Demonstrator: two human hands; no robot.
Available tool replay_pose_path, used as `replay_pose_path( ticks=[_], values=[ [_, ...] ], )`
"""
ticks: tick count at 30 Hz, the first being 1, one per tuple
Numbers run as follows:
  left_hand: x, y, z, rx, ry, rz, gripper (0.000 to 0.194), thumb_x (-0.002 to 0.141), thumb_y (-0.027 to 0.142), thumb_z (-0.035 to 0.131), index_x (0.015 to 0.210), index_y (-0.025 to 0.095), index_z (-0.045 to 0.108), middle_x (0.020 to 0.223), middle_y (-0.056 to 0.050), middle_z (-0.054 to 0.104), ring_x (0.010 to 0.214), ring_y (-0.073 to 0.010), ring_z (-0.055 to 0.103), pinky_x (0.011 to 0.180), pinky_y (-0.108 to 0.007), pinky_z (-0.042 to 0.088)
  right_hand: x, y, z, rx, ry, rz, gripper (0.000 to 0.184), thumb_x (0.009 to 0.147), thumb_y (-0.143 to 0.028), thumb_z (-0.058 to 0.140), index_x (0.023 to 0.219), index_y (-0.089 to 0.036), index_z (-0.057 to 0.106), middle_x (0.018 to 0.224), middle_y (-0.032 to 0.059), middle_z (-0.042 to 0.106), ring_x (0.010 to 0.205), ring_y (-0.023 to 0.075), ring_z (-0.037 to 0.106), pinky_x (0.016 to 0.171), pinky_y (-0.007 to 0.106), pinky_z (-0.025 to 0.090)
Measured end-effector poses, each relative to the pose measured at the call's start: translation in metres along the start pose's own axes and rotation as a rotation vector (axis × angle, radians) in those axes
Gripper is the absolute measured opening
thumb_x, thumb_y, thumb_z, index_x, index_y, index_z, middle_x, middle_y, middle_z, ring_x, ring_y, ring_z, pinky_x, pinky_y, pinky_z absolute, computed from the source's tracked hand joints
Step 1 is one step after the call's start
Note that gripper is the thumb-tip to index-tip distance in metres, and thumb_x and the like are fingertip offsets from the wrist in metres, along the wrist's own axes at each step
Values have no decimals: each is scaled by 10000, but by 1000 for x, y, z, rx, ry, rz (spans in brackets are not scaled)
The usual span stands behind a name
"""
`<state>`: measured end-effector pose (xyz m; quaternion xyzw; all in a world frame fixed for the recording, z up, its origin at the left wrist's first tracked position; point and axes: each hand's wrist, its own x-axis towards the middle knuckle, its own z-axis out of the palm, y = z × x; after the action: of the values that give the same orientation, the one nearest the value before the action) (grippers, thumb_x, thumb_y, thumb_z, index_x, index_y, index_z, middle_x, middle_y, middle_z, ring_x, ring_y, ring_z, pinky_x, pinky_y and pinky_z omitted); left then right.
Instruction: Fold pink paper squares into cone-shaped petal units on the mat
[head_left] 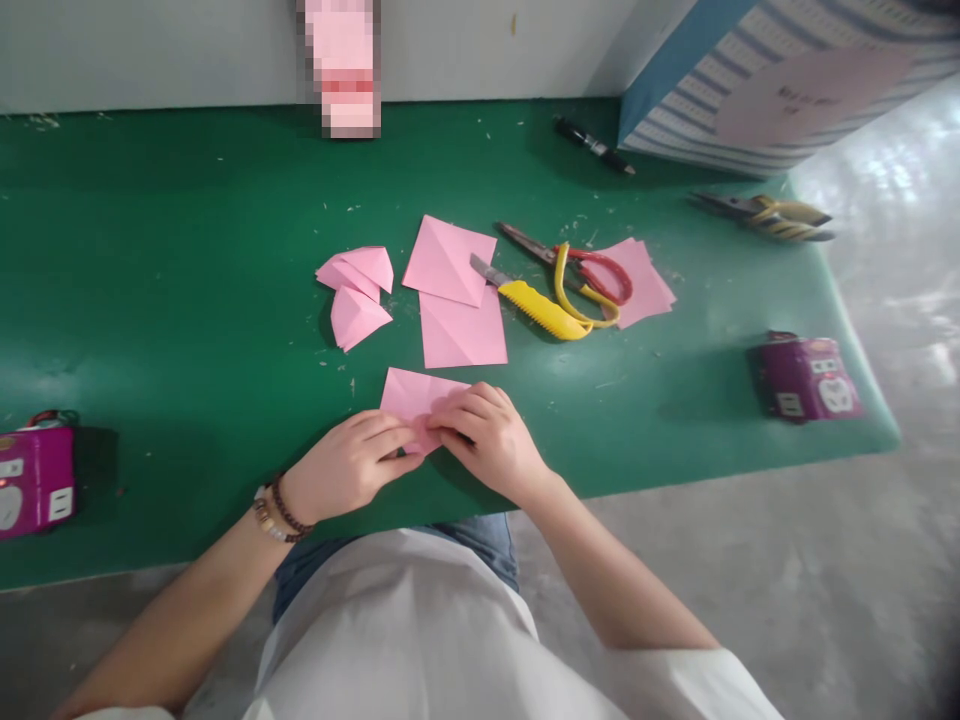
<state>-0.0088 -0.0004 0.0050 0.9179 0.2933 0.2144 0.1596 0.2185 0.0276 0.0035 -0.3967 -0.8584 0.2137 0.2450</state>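
A creased pink sheet of paper (412, 392) lies at the near side of the green table, between both hands. My left hand (354, 462) has its fingers closed on the sheet's near left part. From the other side my right hand (491, 437) pinches the paper's right edge, its fingertips close to the left ones. Just beyond are two creased pink squares (452, 258), one overlapping the other. Left of them sit folded pink paper pieces (356, 290). A yellow-handled cutter knife (544, 310) rests with its blade tip on the upper square.
Scissors (592, 272) with red and yellow handles lie partly over more pink sheets (641, 285). A pen (596, 148), pliers (765, 215) and a striped box (750, 90) are at the back right. Purple boxes stand left (37, 480) and right (810, 378).
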Motion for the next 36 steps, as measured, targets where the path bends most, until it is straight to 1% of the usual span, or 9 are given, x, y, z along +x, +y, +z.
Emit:
replay_pose_path(
  ticks=[15, 18, 20, 22, 24, 26, 29, 34, 36],
  values=[
    [3, -1, -3, -20, -20, 6, 312, 928, 60, 465, 1149, 178, 651, 1158, -66, 696, 1088, -198, 608, 932, -378, 526, 1, 1, 0, -15, 8, 19, 134, 936, -254, 605, 917, -242, 737, 916, 41, 732, 888, 201, 599, 773, 364, 475],
    [2, 1, -2, -35, -16, -8, 308, 923, 60, 473, 1126, 188, 666, 1141, -60, 705, 1108, -202, 605, 923, -383, 540, -3, -6, -12, 80, 85, 90, 120, 936, -231, 585, 955, -231, 703, 926, 47, 734, 887, 200, 622, 808, 367, 504],
    [1, 2, -2, -32, -29, -16, 319, 922, 51, 466, 1125, 193, 668, 1163, -55, 701, 1135, -206, 595, 936, -393, 544, -12, -16, -21, 152, 162, 215, 132, 942, -210, 548, 1002, -224, 664, 915, 45, 729, 808, 176, 630, 750, 335, 521],
    [1, 3, -3, -20, -39, -20, 327, 922, 46, 467, 1144, 187, 661, 1207, -57, 685, 1147, -209, 588, 954, -403, 544, -25, -29, -24, 260, 95, 369, 154, 941, -226, 537, 1066, -234, 627, 855, 22, 721, 625, 128, 594, 583, 267, 494],
    [1, 4, -3, -15, -28, -21, 318, 919, 43, 478, 1145, 174, 659, 1231, -61, 675, 1149, -209, 587, 967, -404, 545, -38, -42, -22, 426, -29, 438, 141, 930, -227, 532, 1063, -236, 580, 930, 28, 737, 532, 92, 553, 492, 227, 461],
    [0, 4, -4, -19, -10, -14, 306, 912, 37, 488, 1126, 166, 665, 1223, -65, 678, 1157, -206, 585, 976, -398, 545, -48, -52, -15, 510, -122, 483, 128, 911, -219, 536, 1037, -237, 537, 1040, 51, 739, 501, 75, 531, 478, 221, 454],
    [0, 4, -3, -27, -10, -11, 288, 902, 36, 504, 1099, 158, 674, 1219, -74, 678, 1176, -209, 578, 984, -394, 542, -53, -58, -8, 542, -149, 512, 115, 896, -207, 521, 1000, -244, 490, 1171, 83, 713, 482, 67, 512, 461, 221, 437],
    [1, 6, -3, -12, -8, -25, 285, 901, 36, 499, 1083, 164, 678, 1214, -70, 680, 1162, -208, 585, 974, -393, 543, -52, -58, -10, 544, -206, 498, 146, 886, -187, 498, 1012, -247, 456, 1021, 57, 762, 441, 76, 476, 462, 227, 409],
    [2, 6, -3, 0, -11, -27, 278, 906, 41, 492, 1068, 167, 680, 1210, -68, 681, 1154, -209, 588, 960, -390, 548, -52, -60, -11, 547, -225, 509, 147, 888, -187, 485, 1011, -249, 435, 1058, 64, 755, 423, 74, 451, 453, 234, 396]
  ],
)
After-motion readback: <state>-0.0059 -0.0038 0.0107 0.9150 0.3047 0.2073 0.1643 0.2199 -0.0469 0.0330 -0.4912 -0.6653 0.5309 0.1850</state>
